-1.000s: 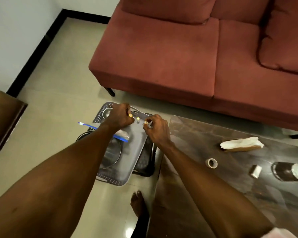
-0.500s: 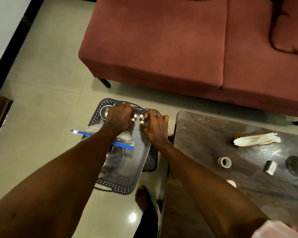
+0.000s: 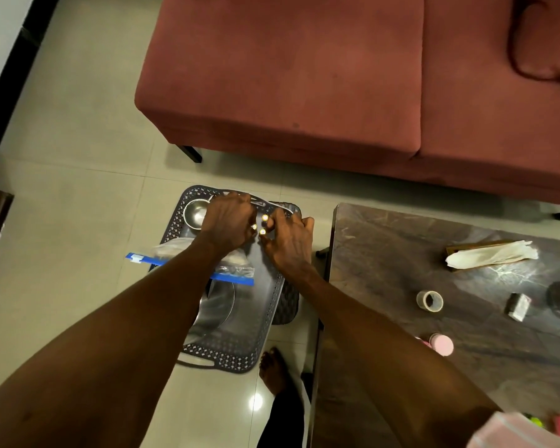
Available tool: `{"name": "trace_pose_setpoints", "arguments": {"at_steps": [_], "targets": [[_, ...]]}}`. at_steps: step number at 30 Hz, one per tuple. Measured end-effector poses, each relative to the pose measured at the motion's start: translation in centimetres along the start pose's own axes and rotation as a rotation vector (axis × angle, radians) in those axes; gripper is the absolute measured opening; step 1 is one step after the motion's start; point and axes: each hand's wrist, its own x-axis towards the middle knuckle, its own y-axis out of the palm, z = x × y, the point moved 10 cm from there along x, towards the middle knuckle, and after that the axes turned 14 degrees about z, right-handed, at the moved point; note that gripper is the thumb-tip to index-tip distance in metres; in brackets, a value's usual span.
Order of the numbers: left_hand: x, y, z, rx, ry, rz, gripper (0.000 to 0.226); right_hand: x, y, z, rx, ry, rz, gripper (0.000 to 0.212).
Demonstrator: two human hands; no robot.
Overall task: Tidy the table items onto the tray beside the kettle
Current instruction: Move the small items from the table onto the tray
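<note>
Both hands [image 3: 228,221] lower over tray [image 3: 265,305]

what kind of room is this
Most likely a home living room: a red upholstered sofa stands on a tiled floor, with a low dark coffee table in front of it. A dark plastic tray sits on the floor beside the table.

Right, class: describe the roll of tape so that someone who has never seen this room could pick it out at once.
Start at the dark marbled table in front of the red sofa. On it, nearer the person than the white folded tissues, stands the roll of tape. It is the only hollow ring there, pale and see-through, left of the small silvery block and beyond the pink-capped bottle.
</note>
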Motion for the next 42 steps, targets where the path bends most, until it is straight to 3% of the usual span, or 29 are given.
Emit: {"name": "trace_pose_setpoints", "arguments": {"at_steps": [19, 33, 42], "targets": [[0.2, 0.6, -0.4, 0.150, 0.030, 0.095, 0.033, 0.7, 1.2, 0.4, 0.004, 0.015, 0.064, 0.042], [-0.3, 0.3, -0.3, 0.109, 0.054, 0.051, 0.030, 0.0, 0.9, 0.0, -0.015, 0.015, 0.038, 0.049], [-1.5, -1.2, -0.8, 0.074, 0.006, 0.028, 0.022, -1.8, -2.1, -0.1, -0.003, -0.009, 0.003, 0.034]]}}
